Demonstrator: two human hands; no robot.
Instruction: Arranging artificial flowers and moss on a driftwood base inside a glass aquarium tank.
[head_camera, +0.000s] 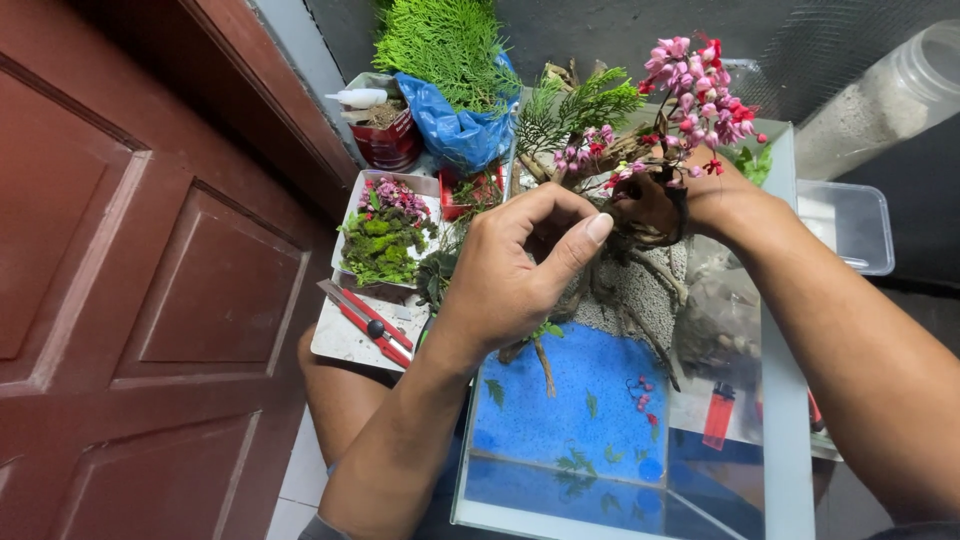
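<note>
A glass tank (790, 420) holds blue sand (580, 400), grey gravel and a piece of branching driftwood (640, 260) dressed with green fronds and pink flowers (695, 90). My left hand (520, 265) hovers over the driftwood, thumb and fingers pinched together; whether anything small sits between them is not visible. On the far side of the wood, my right hand (690, 200) grips the driftwood under the pink flower sprig. Small leaf bits and red berries lie on the blue sand.
A white tray (350, 340) left of the tank carries moss (380, 245), pink bits and red pliers (370, 320). Behind stand a red pot, a blue bag with green foliage (445, 45), a clear plastic box (850, 220) and a red lighter (718, 415). A brown door (130, 270) fills the left.
</note>
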